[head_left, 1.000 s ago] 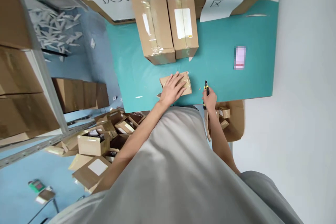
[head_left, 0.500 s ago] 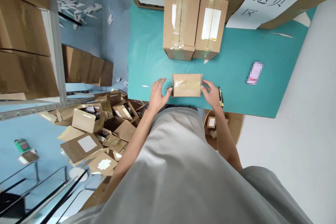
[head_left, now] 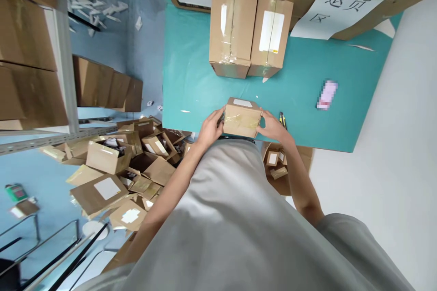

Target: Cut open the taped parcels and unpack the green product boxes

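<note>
Both the left hand [head_left: 210, 129] and right hand [head_left: 272, 126] are pinching the small box [head_left: 241, 117] by its ends. It is sitting at the worktop's [head_left: 191, 77] near edge.

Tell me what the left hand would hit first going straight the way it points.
The left hand would meet the left end of the small taped box, which its fingertips seem to touch, though depth is unclear.

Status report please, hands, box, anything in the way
Left hand and right hand gripping small box at opposite ends. Box tipped, white label showing. Cutter beside right hand; nothing visibly blocking the box.
</note>
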